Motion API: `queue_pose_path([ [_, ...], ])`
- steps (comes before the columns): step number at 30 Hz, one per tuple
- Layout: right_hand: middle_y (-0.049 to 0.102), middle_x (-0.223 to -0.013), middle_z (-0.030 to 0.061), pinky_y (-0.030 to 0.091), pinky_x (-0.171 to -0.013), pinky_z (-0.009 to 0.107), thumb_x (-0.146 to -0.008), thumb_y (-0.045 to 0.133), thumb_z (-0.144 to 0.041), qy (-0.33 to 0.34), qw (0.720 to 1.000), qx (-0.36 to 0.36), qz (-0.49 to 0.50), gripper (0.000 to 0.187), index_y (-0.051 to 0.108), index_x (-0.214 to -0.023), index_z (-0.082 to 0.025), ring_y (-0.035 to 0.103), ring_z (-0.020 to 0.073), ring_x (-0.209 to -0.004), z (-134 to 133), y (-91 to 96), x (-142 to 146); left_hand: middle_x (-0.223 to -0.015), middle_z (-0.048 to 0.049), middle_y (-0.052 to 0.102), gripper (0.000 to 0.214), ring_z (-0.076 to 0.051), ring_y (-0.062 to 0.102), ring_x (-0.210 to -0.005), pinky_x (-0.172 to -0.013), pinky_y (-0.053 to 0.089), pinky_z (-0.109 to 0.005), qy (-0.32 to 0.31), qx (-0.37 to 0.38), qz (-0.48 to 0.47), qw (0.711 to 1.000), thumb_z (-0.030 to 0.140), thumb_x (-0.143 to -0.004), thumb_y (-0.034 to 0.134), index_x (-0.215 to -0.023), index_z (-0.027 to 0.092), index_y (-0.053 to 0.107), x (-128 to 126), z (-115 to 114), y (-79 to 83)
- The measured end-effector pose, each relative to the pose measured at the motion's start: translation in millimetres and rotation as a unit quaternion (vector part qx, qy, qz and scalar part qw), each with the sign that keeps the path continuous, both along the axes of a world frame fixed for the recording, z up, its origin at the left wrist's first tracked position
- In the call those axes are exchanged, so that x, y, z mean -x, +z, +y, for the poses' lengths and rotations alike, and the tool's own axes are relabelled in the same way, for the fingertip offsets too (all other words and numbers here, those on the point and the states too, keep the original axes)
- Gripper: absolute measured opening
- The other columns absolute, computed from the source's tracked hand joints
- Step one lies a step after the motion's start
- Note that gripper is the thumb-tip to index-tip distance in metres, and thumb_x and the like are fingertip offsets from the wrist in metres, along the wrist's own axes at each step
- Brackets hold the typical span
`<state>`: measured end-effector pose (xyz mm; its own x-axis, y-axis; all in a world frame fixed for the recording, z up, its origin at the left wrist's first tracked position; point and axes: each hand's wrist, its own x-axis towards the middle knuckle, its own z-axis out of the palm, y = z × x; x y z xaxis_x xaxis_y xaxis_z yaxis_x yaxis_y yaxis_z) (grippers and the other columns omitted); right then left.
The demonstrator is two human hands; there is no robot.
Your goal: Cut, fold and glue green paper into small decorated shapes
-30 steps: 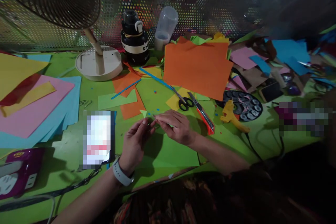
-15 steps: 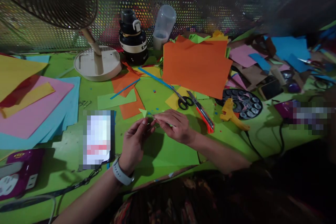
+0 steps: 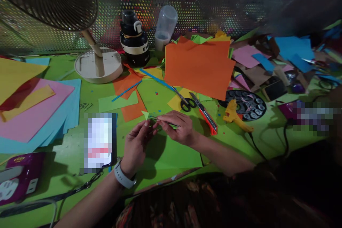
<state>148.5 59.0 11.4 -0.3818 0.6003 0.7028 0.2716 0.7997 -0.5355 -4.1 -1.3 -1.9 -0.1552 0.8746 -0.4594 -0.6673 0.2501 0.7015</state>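
Note:
Close together over the green table, my two hands meet at their fingertips. My left hand (image 3: 136, 142), with a pale watch strap on its wrist, is closed in a pinch; the small thing at its fingertips is too tiny to make out. Between the thumb and fingers of my right hand (image 3: 179, 128) is a slim metal tool (image 3: 171, 124) that looks like tweezers, its tip pointing left to the left fingertips. A small light green paper triangle (image 3: 145, 114) shows just beyond the left thumb. Under the hands lies a green sheet (image 3: 173, 155).
Scissors (image 3: 188, 104), an orange utility knife (image 3: 207, 119) and a yellow glue gun (image 3: 235, 117) lie right of my hands. Left are a phone (image 3: 100, 142) and coloured paper (image 3: 53, 103). Behind stand a fan (image 3: 98, 64), a black bottle (image 3: 135, 42) and orange sheets (image 3: 199, 67).
The slim metal tool in my right hand now shows more plainly, lying across the fingers. My hands have otherwise hardly moved; the view has shifted slightly.

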Motion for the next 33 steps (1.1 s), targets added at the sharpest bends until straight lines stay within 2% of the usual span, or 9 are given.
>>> queue_pose_path([
  [3, 0.073, -0.090, 0.0044, 0.057, -0.072, 0.030, -0.086, 0.060, -0.017, 0.000, 1.000, 0.003, 0.019, 0.015, 0.065, -0.101, -0.019, 0.067, 0.0139, -0.081, 1.5, 2.0, -1.1, -0.086, -0.0015, 0.075, 0.018, -0.016, 0.071, -0.083, -0.074, 0.057, -0.023, 0.004, 0.010, 0.000, 1.000, 0.025, -0.067, 0.080, -0.083, 0.019, 0.073, -0.3, 0.1, 1.4],
  [9, 0.072, -0.087, 0.0046, 0.057, -0.069, 0.028, -0.087, 0.059, -0.017, -0.001, 0.995, 0.076, 0.072, 0.013, 0.065, -0.098, -0.018, 0.067, 0.0126, -0.079, 0.3, 3.9, -2.0, -0.083, -0.0017, 0.075, 0.020, -0.017, 0.071, -0.082, -0.073, 0.057, -0.023, 0.011, 0.008, 0.011, 1.000, 0.026, -0.065, 0.081, -0.082, 0.019, 0.073, -1.4, 1.0, 1.7],
  [14, 0.073, -0.086, 0.0029, 0.056, -0.070, 0.027, -0.088, 0.058, -0.019, 0.012, 0.996, 0.077, 0.032, 0.013, 0.065, -0.098, -0.020, 0.066, 0.0117, -0.076, -2.3, 1.9, -2.1, -0.084, -0.0025, 0.075, 0.022, -0.015, 0.071, -0.079, -0.072, 0.057, -0.023, 0.006, 0.014, 0.011, 1.000, 0.026, -0.064, 0.082, -0.082, 0.018, 0.073, -1.7, 1.5, 2.6],
  [33, 0.073, -0.083, 0.0020, 0.055, -0.068, 0.027, -0.088, 0.059, -0.021, 0.008, 0.995, 0.087, 0.045, 0.010, 0.066, -0.094, -0.022, 0.067, 0.0118, -0.074, -3.2, 4.7, -0.5, -0.082, -0.0013, 0.075, 0.019, -0.015, 0.071, -0.077, -0.071, 0.056, -0.023, 0.001, 0.001, 0.026, 1.000, 0.026, -0.064, 0.082, -0.079, 0.018, 0.073, -2.3, 1.4, 2.9],
])
